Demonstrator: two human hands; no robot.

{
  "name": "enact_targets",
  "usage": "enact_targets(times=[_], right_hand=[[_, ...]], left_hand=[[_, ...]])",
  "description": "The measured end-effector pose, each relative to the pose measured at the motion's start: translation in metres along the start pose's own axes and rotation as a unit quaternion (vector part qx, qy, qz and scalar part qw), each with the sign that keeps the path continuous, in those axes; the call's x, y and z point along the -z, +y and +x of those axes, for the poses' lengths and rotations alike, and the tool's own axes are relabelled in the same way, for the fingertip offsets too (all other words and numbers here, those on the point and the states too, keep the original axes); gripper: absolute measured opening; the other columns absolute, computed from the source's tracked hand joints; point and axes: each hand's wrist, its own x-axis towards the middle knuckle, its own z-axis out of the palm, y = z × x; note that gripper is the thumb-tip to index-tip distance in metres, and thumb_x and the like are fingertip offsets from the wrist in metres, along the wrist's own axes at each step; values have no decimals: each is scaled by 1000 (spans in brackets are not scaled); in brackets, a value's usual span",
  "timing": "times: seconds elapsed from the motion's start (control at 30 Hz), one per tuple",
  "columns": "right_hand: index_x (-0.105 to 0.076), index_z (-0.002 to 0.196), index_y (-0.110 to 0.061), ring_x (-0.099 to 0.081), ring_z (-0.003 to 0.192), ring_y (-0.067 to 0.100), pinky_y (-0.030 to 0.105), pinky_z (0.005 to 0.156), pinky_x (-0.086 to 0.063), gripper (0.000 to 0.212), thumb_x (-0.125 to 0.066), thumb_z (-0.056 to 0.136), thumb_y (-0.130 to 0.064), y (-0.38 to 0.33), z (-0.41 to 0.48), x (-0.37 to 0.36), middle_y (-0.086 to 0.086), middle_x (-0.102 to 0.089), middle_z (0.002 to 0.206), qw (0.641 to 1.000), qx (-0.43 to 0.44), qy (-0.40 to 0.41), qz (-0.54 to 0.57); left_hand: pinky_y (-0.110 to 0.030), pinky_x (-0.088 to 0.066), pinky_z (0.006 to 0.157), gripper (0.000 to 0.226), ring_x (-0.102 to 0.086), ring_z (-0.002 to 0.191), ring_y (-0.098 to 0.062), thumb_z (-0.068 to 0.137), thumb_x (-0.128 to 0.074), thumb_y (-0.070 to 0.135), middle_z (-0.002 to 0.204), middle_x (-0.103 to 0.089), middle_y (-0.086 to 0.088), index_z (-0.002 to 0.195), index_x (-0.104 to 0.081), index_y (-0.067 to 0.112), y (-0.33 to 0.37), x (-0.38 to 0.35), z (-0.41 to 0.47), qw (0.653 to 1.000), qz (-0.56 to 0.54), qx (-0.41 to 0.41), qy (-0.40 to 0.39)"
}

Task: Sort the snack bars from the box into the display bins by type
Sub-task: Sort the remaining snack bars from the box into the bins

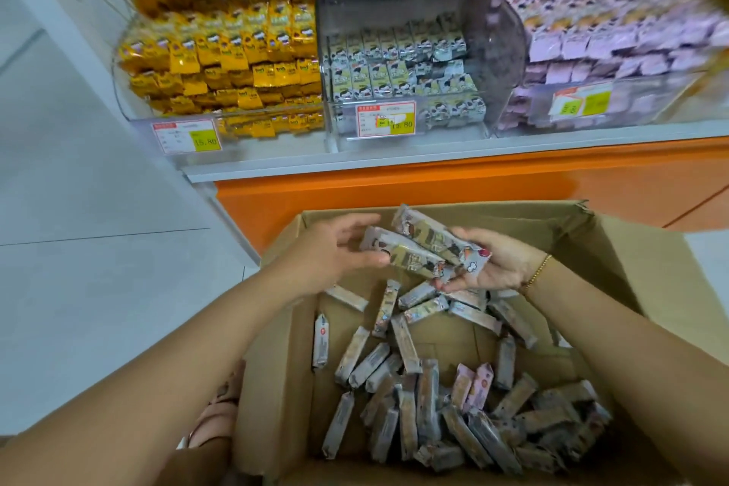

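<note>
An open cardboard box (pixel 639 272) sits in front of me, with several grey-wrapped snack bars (pixel 398 398) loose on its bottom and two pink ones (pixel 475 383) among them. Above the box, my right hand (pixel 497 264) lies palm up and holds a bundle of grey bars (pixel 430 243). My left hand (pixel 335 249) pinches the left end of that bundle with thumb and fingers. Behind, three clear display bins stand on a shelf: a yellow-pack bin (pixel 221 63), a partly filled grey-pack bin (pixel 398 63) and a pink-pack bin (pixel 603 51).
The shelf has a white ledge (pixel 355 162) over an orange base panel (pixel 394 185) just beyond the box. Price tags (pixel 386 118) hang on the bin fronts. Grey tiled floor (pixel 79 209) stretches to the left. A sandalled foot (pixel 217 418) shows left of the box.
</note>
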Motion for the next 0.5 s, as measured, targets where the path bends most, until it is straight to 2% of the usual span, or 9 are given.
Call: enact_targets(times=[0.03, 0.1, 0.13, 0.2, 0.3, 0.4, 0.5], right_hand=[[-61, 115, -8, -69, 83, 30, 34, 70, -59, 72, -91, 56, -37, -2, 1, -9, 18, -68, 100, 999, 4, -37, 4], [-64, 117, -9, -68, 88, 28, 33, 76, -58, 56, -79, 74, -40, -2, 4, -24, 17, -68, 105, 994, 6, -110, 21], [-65, 117, -9, -68, 89, 28, 33, 77, -58, 53, -76, 76, -41, -2, 4, -31, 18, -67, 105, 992, 4, -123, 25], [-66, 117, -10, -68, 90, 29, 33, 75, -59, 55, -77, 75, -43, -4, 4, -43, 18, -67, 105, 992, 12, -126, 8], [-58, 126, -14, -68, 98, 32, 32, 72, -60, 59, -75, 77, -42, -12, -1, -61, 20, -66, 113, 990, 24, -130, -38], [-45, 135, -18, -68, 98, 31, 31, 66, -60, 67, -75, 78, -37, -23, -7, -76, 17, -64, 119, 988, 29, -116, -95], [-51, 130, -17, -72, 86, 23, 28, 65, -60, 57, -69, 79, -32, -33, -12, -94, 15, -68, 111, 984, 32, -80, -155]], left_hand=[[-38, -47, 100, 62, -57, 118, -15, 63, -77, 40, 132, -58, 0, 122, -56, 38, 5, 2, -4, 998, -52, -11, 14], [-34, -55, 90, 41, -66, 104, -15, 74, -72, 20, 115, -68, -3, 114, -62, 26, 13, 6, -13, 987, -156, -22, 34], [-30, -55, 87, 35, -67, 100, -15, 77, -70, 14, 109, -71, -2, 110, -63, 23, 17, 10, -17, 982, -185, -24, 38], [-24, -56, 82, 34, -69, 96, -14, 70, -69, 15, 102, -73, -1, 103, -64, 21, 22, 17, -24, 975, -218, -23, 29], [-20, -57, 75, 38, -70, 89, -13, 66, -68, 14, 99, -74, -5, 104, -65, 11, 28, 31, -30, 971, -239, -16, 7], [-24, -57, 79, 33, -70, 92, -16, 73, -66, 12, 101, -73, -8, 106, -67, 5, 31, 41, -32, 976, -216, -13, -10], [-29, -56, 85, 29, -70, 94, -17, 77, -68, 15, 101, -74, -5, 106, -69, 11, 32, 45, -34, 983, -183, -8, -9]])
